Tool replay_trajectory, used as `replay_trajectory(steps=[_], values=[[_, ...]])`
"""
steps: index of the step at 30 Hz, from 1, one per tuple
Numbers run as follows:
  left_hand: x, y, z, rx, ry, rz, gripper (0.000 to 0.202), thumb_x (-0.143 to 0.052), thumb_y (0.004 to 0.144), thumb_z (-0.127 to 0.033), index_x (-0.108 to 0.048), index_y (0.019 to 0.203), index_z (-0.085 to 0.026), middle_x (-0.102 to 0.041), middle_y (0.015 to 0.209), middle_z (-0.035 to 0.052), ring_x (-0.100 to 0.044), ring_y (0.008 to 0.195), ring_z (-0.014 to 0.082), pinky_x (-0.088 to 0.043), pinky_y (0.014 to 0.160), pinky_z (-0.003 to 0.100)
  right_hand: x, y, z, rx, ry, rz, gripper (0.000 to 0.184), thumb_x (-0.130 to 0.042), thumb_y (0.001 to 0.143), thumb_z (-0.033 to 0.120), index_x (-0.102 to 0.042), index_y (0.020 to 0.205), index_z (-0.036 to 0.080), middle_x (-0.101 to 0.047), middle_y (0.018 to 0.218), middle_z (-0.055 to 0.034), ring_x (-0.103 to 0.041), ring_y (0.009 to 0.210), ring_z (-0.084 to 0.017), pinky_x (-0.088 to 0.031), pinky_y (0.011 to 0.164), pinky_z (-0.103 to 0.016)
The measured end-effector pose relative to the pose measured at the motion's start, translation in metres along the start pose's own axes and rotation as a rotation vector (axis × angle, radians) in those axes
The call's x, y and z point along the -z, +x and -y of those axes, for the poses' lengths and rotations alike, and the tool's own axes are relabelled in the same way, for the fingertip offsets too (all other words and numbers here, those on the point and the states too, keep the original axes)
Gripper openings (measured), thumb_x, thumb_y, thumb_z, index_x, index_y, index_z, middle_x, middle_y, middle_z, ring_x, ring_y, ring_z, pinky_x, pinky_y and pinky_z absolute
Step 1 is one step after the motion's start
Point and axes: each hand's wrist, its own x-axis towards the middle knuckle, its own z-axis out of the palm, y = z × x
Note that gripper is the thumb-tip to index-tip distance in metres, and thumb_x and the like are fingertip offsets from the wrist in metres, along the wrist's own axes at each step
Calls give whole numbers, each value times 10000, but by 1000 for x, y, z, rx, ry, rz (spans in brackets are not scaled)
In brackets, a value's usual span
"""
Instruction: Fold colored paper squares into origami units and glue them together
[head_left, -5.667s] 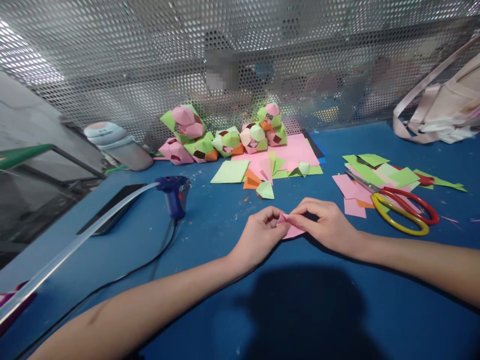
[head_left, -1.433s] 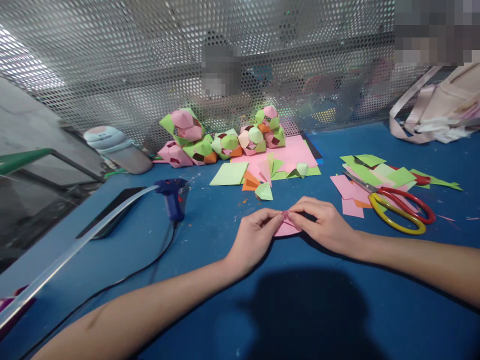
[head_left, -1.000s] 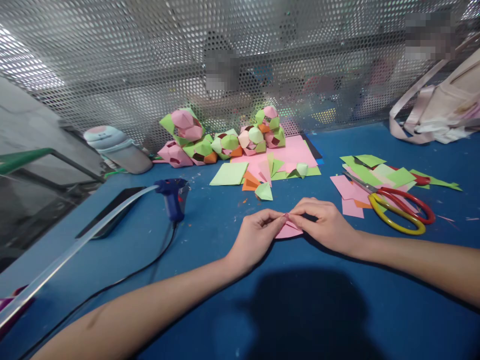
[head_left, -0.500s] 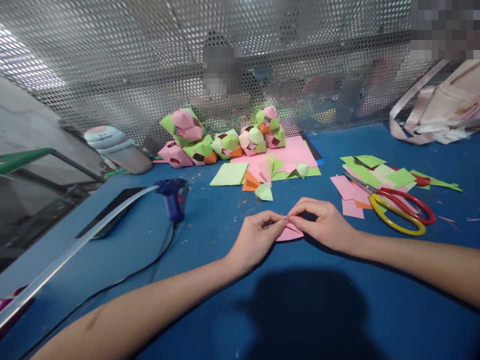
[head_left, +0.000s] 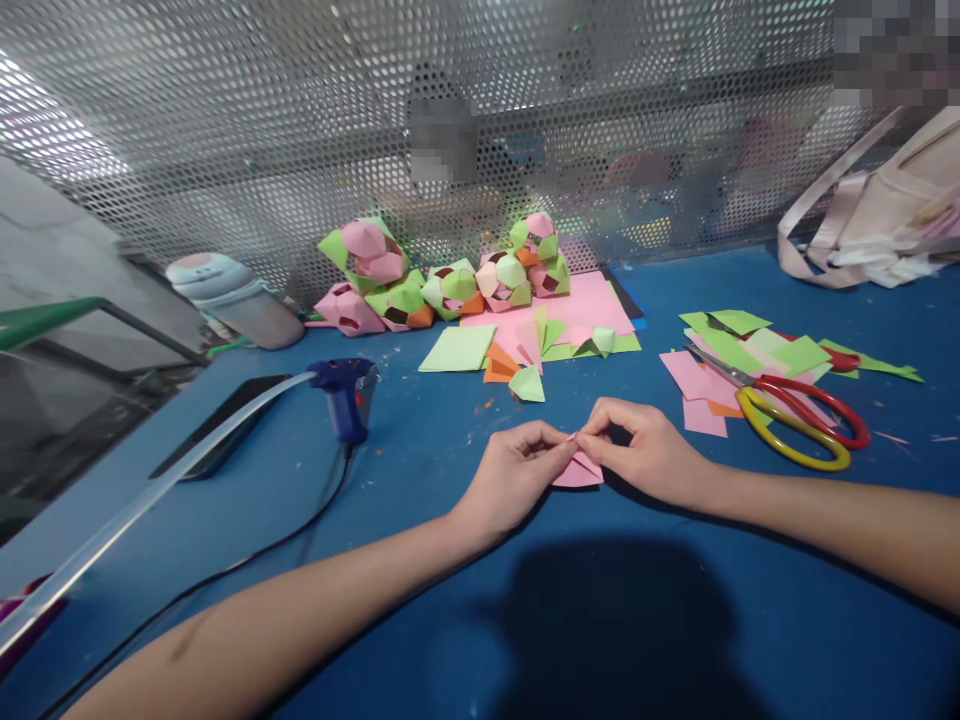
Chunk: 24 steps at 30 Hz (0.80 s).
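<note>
Just above the blue table, a small folded piece of pink paper [head_left: 579,473] is pinched between both hands. My left hand [head_left: 514,475] grips its left side near the top with thumb and forefinger. From the right, my right hand [head_left: 649,450] pinches the same top corner, its fingertips nearly touching the left ones. Part of the paper is hidden behind the fingers. Beyond the hands lie a folded light green piece [head_left: 528,383] and several orange folded pieces [head_left: 499,365].
Scissors [head_left: 795,415] rest on cut paper [head_left: 705,385] at right. A blue glue gun [head_left: 349,395] with a long clear stick and black cord stands left. Several folded paper balls [head_left: 450,290] line the perforated metal screen. A bottle [head_left: 240,298] and a bag [head_left: 892,210] are farther back.
Both hands keep their pinch at almost the same spot. The lower right edge of the pink paper has shifted slightly inward.
</note>
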Motion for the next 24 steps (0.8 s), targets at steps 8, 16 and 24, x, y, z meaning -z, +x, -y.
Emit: replay_trajectory(steps=[8, 16, 24], values=[[0, 1, 0, 8, -18, -22, 172, -709, 723, -305, -670, 713, -137, -656, 679, 15, -555, 615, 109, -427, 583, 221, 2, 2, 1, -39, 27, 42, 98, -551, 853, 218, -623, 799, 180, -615, 771, -1, -555, 720, -117, -448, 652, -244], [0, 0, 0, 10, 17, 22, 173, -690, 742, -312, -672, 724, -141, -648, 669, -3, -538, 596, 91, -420, 586, 210, 2, 3, 3, 19, 7, 40, 100, -554, 825, 155, -583, 733, 182, -565, 737, 15, -527, 691, -105, -440, 656, -239], [0, 0, -1, -27, 133, 40, 179, -653, 758, -314, -668, 719, -140, -645, 674, 9, -543, 614, 114, -423, 595, 221, -1, 0, 1, 71, -75, 28, 129, -544, 870, 202, -594, 753, 183, -594, 749, 0, -537, 704, -120, -422, 690, -271]])
